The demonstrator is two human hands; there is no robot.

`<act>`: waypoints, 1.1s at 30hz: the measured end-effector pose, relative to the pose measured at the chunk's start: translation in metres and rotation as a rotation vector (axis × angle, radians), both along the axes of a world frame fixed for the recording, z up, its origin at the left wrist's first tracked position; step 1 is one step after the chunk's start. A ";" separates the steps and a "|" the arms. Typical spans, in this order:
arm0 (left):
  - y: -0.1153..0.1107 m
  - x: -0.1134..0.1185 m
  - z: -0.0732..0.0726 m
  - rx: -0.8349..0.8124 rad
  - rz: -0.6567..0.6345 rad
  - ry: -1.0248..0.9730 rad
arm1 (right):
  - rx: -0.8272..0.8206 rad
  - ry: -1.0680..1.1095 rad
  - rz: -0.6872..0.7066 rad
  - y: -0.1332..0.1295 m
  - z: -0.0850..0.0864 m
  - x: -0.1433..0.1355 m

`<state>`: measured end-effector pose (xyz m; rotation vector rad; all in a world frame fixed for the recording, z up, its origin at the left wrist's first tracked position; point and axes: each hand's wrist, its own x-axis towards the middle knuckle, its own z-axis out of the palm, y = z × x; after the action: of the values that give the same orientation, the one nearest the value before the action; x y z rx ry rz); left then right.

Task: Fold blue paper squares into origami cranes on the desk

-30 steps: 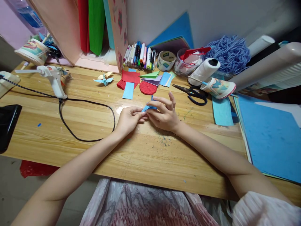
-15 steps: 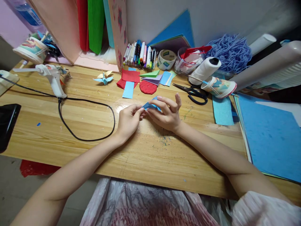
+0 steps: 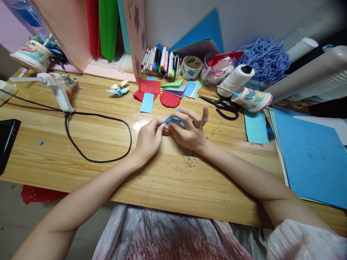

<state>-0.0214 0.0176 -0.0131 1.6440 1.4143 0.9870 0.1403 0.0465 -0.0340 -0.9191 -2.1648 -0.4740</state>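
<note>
A small folded piece of blue paper (image 3: 170, 118) is held just above the middle of the table. My left hand (image 3: 150, 138) pinches its left corner between thumb and forefinger. On the other side, my right hand (image 3: 189, 129) grips the paper with thumb and fingers, the little finger raised, and hides much of it. Beyond my hands lie a round red crepe-paper piece (image 3: 170, 99), red paper (image 3: 150, 86) with a light blue strip (image 3: 146, 103), and several folded coloured papers (image 3: 173, 88). A paper crane (image 3: 118, 89) sits to their left.
Black scissors (image 3: 226, 108) lie right of my hands. A white glue gun (image 3: 61, 92) stands at left, its black cord (image 3: 99, 160) looped on the wooden table (image 3: 81, 177). Markers (image 3: 161, 63), a tape roll (image 3: 191, 67) and blue yarn (image 3: 264, 57) line the back; blue sheets (image 3: 317, 155) lie at right.
Both hands stay on the blue paper. The right fingers have curled slightly further over it, covering more of its right part. The whole view has shifted a little.
</note>
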 end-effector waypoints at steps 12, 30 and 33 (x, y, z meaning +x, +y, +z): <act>-0.004 0.000 0.006 0.140 -0.051 0.379 | -0.093 0.055 -0.072 -0.006 0.012 -0.007; -0.001 0.006 0.006 -0.182 0.056 -0.347 | -1.238 0.926 0.266 -0.007 0.016 -0.015; -0.003 0.007 0.004 -0.170 -0.023 -0.313 | -1.333 1.020 0.299 -0.005 0.018 -0.015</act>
<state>-0.0145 0.0144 -0.0088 1.3153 1.2290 1.0302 0.1252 0.0415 -0.0163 -1.0482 -1.3595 1.4527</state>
